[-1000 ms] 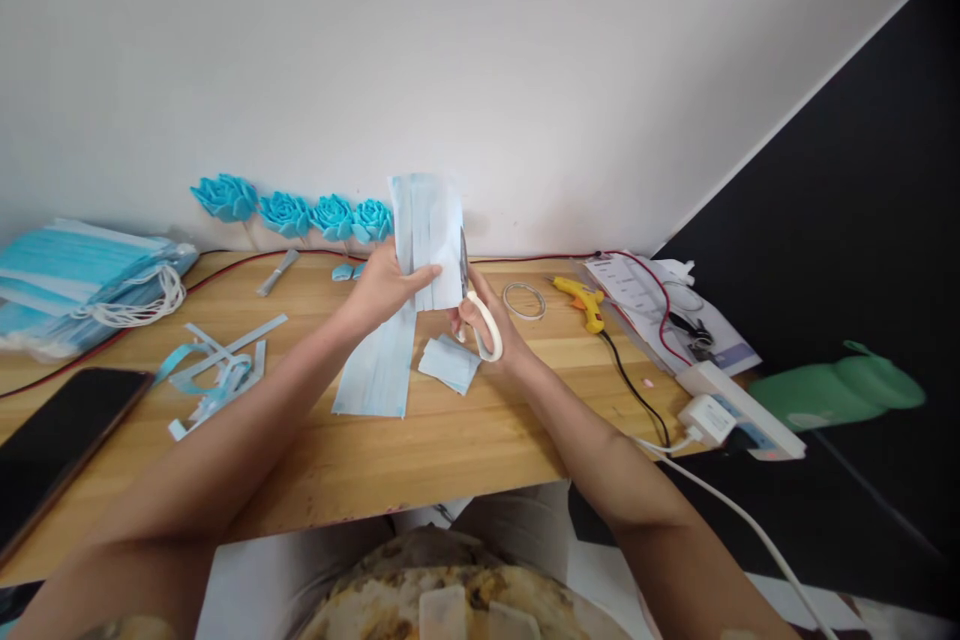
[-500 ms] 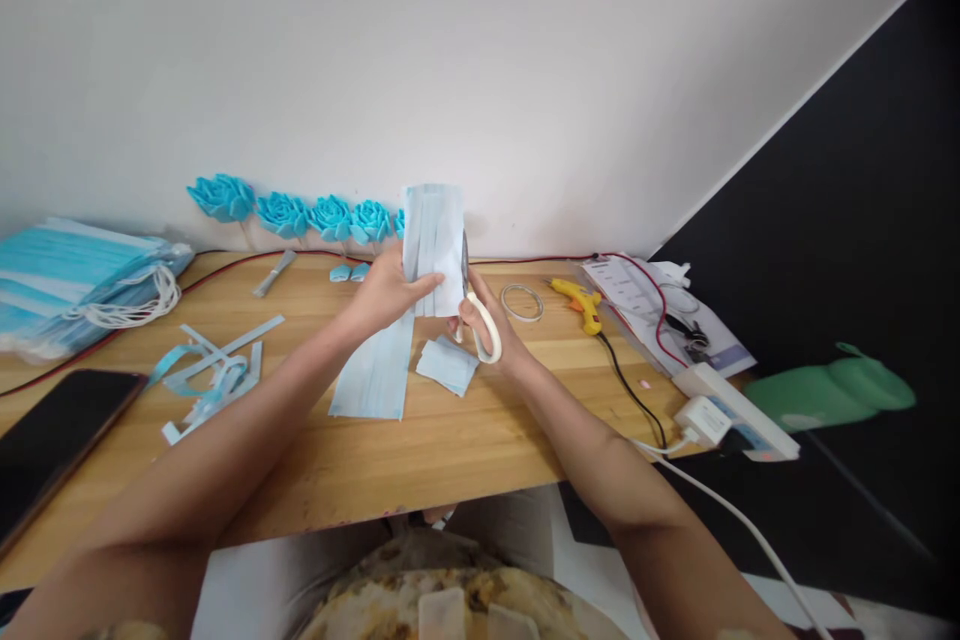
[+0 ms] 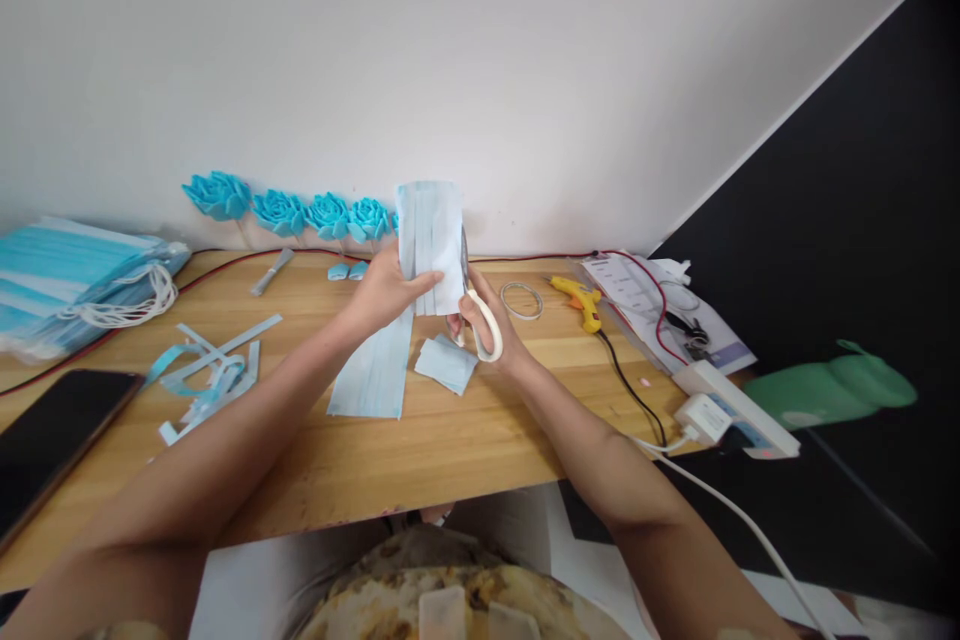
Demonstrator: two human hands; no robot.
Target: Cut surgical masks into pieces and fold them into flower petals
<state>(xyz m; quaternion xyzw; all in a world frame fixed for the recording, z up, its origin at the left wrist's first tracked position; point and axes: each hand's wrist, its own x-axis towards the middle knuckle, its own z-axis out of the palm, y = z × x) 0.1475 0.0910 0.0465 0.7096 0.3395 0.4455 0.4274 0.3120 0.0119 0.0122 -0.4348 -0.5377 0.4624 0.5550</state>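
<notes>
My left hand [image 3: 384, 290] pinches a pale blue mask sheet [image 3: 429, 238] and holds it upright above the wooden table [image 3: 450, 440]. My right hand [image 3: 491, 325] grips white-handled scissors [image 3: 477, 312], whose blades run up the sheet's right edge. Under the hands lie a long pale blue strip [image 3: 373, 372] and a small folded blue piece [image 3: 445, 363].
Blue fabric roses [image 3: 285, 210] line the wall. A stack of masks [image 3: 75, 280] and a phone [image 3: 52, 440] sit left, with blue offcuts [image 3: 210, 370]. A tape ring [image 3: 523, 300], yellow glue gun [image 3: 577, 300], papers [image 3: 660, 305] and power strip [image 3: 739, 410] lie right.
The sheet has dropped slightly and shifted a little between my hands, with the scissors staying along its right edge. Otherwise the view has only drifted slightly.
</notes>
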